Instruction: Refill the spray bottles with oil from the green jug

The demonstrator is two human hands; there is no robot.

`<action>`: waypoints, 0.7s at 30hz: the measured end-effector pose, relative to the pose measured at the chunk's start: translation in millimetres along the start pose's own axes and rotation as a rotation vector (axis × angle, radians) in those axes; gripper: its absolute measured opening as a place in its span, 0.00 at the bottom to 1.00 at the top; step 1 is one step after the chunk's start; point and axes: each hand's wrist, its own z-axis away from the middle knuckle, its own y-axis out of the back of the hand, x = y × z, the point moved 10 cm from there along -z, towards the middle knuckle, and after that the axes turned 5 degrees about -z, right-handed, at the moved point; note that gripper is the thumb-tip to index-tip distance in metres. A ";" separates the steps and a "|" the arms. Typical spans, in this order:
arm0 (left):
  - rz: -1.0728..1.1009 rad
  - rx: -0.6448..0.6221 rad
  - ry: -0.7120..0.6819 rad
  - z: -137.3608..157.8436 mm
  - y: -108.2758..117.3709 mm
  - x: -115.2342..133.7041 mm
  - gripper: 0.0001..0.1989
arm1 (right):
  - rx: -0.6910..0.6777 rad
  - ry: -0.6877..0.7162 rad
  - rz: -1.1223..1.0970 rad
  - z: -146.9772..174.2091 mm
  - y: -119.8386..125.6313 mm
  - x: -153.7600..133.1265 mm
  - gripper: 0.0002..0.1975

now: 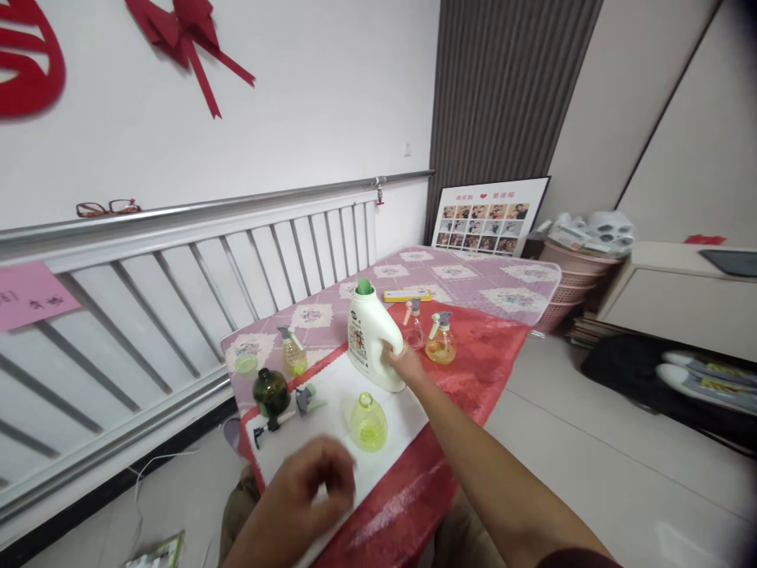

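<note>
My right hand (402, 364) grips the handle of a white detergent jug (370, 339), which stands upright with a green spout at its uncapped-looking top. My left hand (307, 493), smeared a little by motion, hovers over the near edge of the white sheet (337, 394) with its fingers curled; I cannot make out anything in them. In front of the jug stands a yellow-green bottle (369, 426) without a top, some liquid in its bottom. Left of it lie a grey spray head (306, 399) and a black pump head (269, 426), beside a dark green round bottle (272, 391).
Spray bottles (441, 339) with amber and pink tints stand right of the jug on a red cloth (479, 355). Another spray bottle (292, 353) and a green cap (246, 364) are at the left. A yellow box (407, 296) lies behind. A white radiator (236, 268) borders the table.
</note>
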 end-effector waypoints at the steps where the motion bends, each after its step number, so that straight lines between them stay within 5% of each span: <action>1: -0.018 0.053 -0.010 -5.3 -0.4 -3.4 0.15 | -0.001 -0.001 0.001 -0.1 0.0 0.1 0.17; 4: -0.141 0.265 -0.005 -23.0 -6.5 -22.9 0.25 | -0.011 -0.010 0.013 0.1 -0.3 0.7 0.17; 9: -0.356 0.289 -0.024 -46.4 -52.8 -40.0 0.43 | -0.025 -0.030 0.050 0.4 -0.8 2.0 0.17; 21: -0.380 0.318 0.102 -61.4 -74.0 -44.5 0.41 | -0.016 -0.019 0.131 -1.0 3.8 -1.4 0.15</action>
